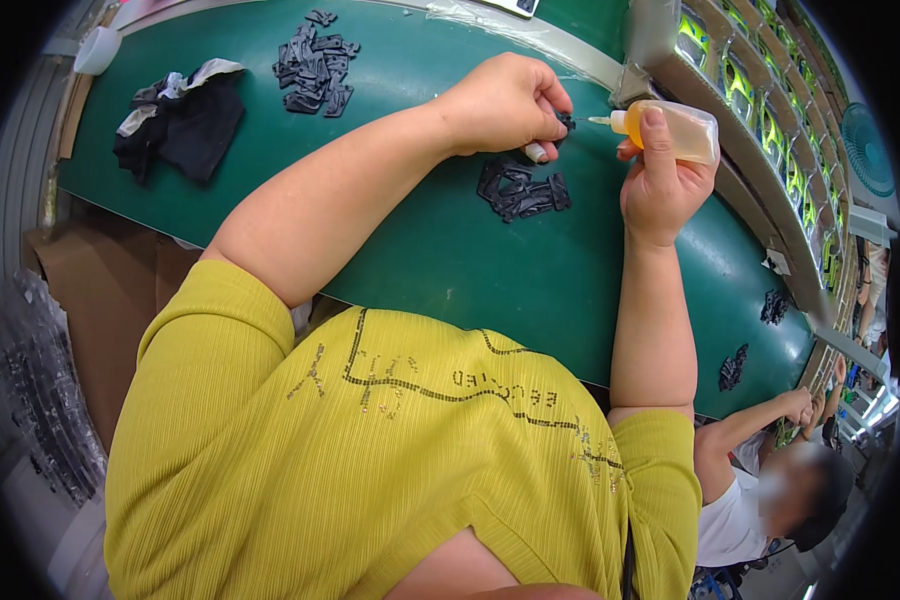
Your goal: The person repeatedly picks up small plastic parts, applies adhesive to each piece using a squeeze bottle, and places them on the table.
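My right hand (660,190) is wrapped round a clear squeeze bottle (685,132) with amber liquid in it. The bottle lies on its side, its thin needle tip pointing left. In my left hand (505,105) a small black plastic part (567,122) is pinched, mostly hidden by the fingers. The needle ends close to this part; whether they touch I cannot tell. Something white covers one left fingertip. Just below that hand a small pile of black plastic parts (522,190) lies on the green table (420,235). A larger pile of similar parts (315,65) is farther left.
A black cloth (185,120) and a white cup-like container (97,50) are at the table's left. Along the right stands a cardboard tray (735,110) of bright green-yellow items. Smaller black heaps (733,367) lie at the far right, near another person (740,515).
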